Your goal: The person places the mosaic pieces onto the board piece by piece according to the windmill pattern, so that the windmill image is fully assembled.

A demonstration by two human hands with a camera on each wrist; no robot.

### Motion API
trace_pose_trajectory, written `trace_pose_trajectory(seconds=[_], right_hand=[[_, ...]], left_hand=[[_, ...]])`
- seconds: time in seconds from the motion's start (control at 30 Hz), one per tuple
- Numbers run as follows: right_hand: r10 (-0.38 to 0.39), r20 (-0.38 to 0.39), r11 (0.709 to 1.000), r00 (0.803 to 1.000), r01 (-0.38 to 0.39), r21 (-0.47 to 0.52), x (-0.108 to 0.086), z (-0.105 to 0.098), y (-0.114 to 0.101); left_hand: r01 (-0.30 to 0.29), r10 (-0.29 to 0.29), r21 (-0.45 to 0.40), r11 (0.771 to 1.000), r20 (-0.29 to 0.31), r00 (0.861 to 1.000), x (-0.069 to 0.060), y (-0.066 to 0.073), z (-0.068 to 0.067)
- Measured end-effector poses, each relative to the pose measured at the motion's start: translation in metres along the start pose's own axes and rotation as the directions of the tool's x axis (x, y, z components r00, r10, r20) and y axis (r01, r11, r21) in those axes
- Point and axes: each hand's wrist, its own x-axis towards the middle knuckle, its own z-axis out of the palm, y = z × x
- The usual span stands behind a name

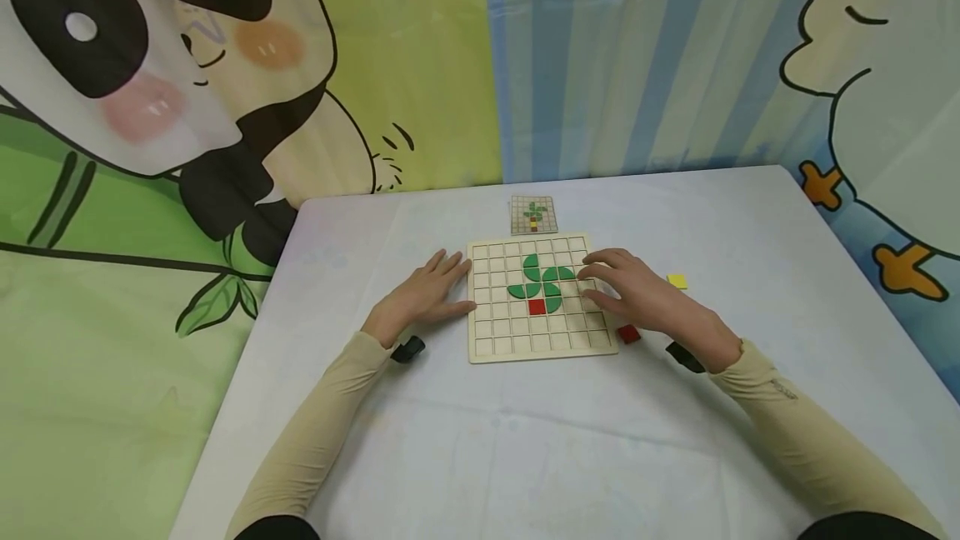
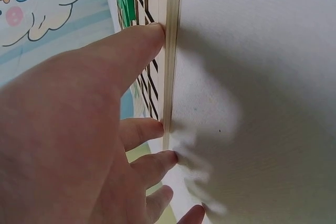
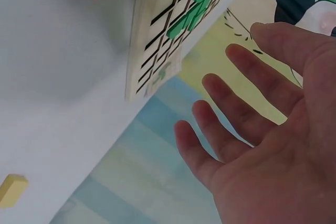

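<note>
A wooden grid board point(image 1: 495, 332) lies mid-table, bearing several green quarter-round tiles point(image 1: 553, 274) in a clover-like pattern and one red square tile point(image 1: 537, 307) below them. My left hand point(image 1: 423, 294) rests at the board's left edge, fingers spread; in the left wrist view its thumb point(image 2: 149, 38) touches that edge. Above the board's right side hovers my right hand point(image 1: 633, 290), fingers loosely extended and holding nothing, as the right wrist view also shows. Beside the board on the right lies a loose red tile point(image 1: 628, 334), and farther out a yellow tile point(image 1: 677, 281).
Behind the board lies a small pattern card point(image 1: 517, 227) showing a green, red and yellow design on a grid. The white-covered table point(image 1: 525, 440) backs onto a cartoon-printed curtain point(image 1: 420, 65). A dark strap device sits at each wrist.
</note>
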Motion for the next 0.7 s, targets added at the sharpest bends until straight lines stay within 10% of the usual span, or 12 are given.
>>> trace_pose_trajectory(seconds=[0.53, 0.7], right_hand=[[0.124, -0.010, 0.992, 0.992, -0.124, -0.019, -0.034, -0.013, 0.027], [0.278, 0.100, 0.961, 0.955, -0.275, -0.039, -0.048, -0.037, 0.048]], left_hand=[[-0.005, 0.005, 0.013, 1.000, 0.014, 1.000, -0.001, -0.001, -0.002], [-0.014, 0.014, 0.018, 1.000, 0.009, 1.000, -0.001, -0.002, 0.000]])
